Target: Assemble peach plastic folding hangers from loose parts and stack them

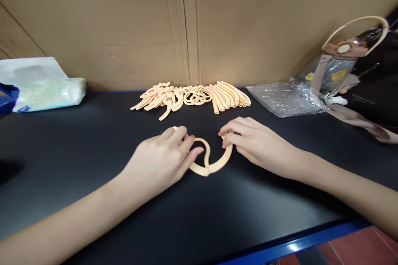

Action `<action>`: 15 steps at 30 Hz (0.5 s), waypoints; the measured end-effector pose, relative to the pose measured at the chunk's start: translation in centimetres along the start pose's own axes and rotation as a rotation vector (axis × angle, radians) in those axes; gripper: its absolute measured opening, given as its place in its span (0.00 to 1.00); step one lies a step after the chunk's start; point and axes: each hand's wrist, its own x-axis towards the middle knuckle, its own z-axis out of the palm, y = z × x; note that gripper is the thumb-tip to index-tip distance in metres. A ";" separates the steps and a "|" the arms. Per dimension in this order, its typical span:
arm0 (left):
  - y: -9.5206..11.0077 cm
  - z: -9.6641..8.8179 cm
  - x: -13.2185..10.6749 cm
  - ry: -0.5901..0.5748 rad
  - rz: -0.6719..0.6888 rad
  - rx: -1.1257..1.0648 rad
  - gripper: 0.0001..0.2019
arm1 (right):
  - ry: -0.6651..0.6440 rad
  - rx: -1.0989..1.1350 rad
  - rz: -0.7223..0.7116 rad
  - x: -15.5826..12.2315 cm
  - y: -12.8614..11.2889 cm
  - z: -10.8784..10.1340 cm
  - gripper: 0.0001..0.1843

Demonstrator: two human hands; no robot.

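Cream-coloured curved plastic pieces [221, 165] lie on the black table, meeting at the bottom in an open ring with a thin hook-like strip [207, 151] curving up inside it. My left hand [163, 155] is closed over the left side of the ring, with the thumb along its inner edge; the fingers hide much of that side. At the upper right end, my right hand [253, 138] pinches the curved piece between thumb and fingers. Behind the hands lies a row of similar parts: notched pieces [157, 96], thin rings [197, 97] and long curved arms [230, 96].
A cardboard wall [124, 29] closes off the back of the black table [93, 145]. A pack of tissues [46, 91] lies at left. At right are a clear plastic bag [282, 95], a bottle with a strap [336, 68] and a black bag [379, 83].
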 end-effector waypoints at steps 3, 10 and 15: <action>0.1 0.2 0.1 0.001 0.151 -0.189 0.16 | 0.020 -0.010 0.023 -0.1 0.2 0.0 0.11; -0.1 0.4 0.0 -0.031 0.095 -0.465 0.16 | 0.050 -0.058 0.196 0.3 0.1 0.0 0.07; -0.1 0.6 0.0 -0.020 0.066 -0.521 0.14 | 0.035 0.017 0.226 0.3 0.1 0.0 0.08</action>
